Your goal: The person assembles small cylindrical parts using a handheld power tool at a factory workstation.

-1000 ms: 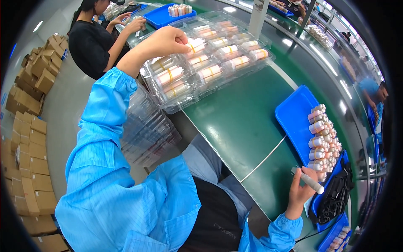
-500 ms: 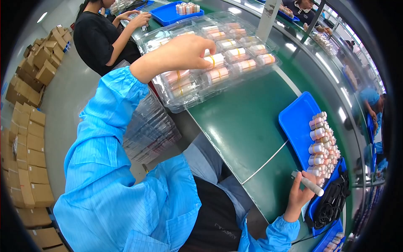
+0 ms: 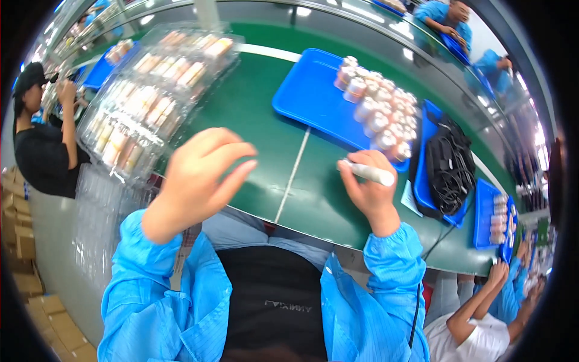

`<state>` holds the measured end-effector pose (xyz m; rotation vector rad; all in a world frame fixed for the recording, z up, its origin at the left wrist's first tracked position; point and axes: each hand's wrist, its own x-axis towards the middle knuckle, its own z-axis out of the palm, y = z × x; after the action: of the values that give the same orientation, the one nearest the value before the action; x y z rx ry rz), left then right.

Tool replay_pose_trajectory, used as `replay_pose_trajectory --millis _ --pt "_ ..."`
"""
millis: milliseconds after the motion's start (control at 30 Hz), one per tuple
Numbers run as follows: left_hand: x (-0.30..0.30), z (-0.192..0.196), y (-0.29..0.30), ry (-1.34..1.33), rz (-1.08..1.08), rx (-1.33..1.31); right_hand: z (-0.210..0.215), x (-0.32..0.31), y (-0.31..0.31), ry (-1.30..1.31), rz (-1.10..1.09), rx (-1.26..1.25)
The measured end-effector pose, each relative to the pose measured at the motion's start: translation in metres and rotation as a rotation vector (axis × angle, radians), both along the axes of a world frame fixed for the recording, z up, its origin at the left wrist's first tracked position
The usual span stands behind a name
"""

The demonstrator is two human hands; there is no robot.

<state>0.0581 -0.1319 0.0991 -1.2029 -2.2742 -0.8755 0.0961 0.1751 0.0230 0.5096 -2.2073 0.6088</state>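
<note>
My left hand [image 3: 208, 178] is over the green table with nothing in it, its thumb apart from the curled fingers. To its left lies a clear plastic blister tray [image 3: 208, 75] of pink and white cylinders, some with yellow bands. My right hand [image 3: 373, 193] is closed around a slim white rod-shaped tool [image 3: 375, 174] with a rounded end; its other end is partly hidden by the fingers. Just beyond that hand, a blue tray [image 3: 304, 84] holds small pink and white cylinders [image 3: 379, 102] crowded on its right side.
A second blue tray with a black bag and cables [image 3: 447, 163] stands on the right, with another blue tray [image 3: 484, 217] past it. Stacked clear plastic trays [image 3: 99, 223] are at the left. Co-workers sit at far left and lower right. A white line [image 3: 292, 175] crosses the green tabletop.
The view has turned rightward. My left hand has come away from the clear blister tray and now hovers over the table, empty. My right hand still holds the white rod.
</note>
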Motion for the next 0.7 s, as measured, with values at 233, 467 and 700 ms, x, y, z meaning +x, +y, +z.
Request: replay_pose_trajectory --millis 233,467,700 --pt "-0.1 -0.065 0.165 0.134 -0.154 -0.019 -0.004 0.005 0.003 0.035 -0.027 -0.022" --pt "-0.1 -0.07 0.217 0.033 -0.2 -0.114 -0.006 0.012 -0.001 0.01 -0.023 -0.042" --pt "-0.118 -0.078 0.208 -0.016 -0.236 0.095 -0.008 0.002 0.002 -0.037 -0.007 -0.015"
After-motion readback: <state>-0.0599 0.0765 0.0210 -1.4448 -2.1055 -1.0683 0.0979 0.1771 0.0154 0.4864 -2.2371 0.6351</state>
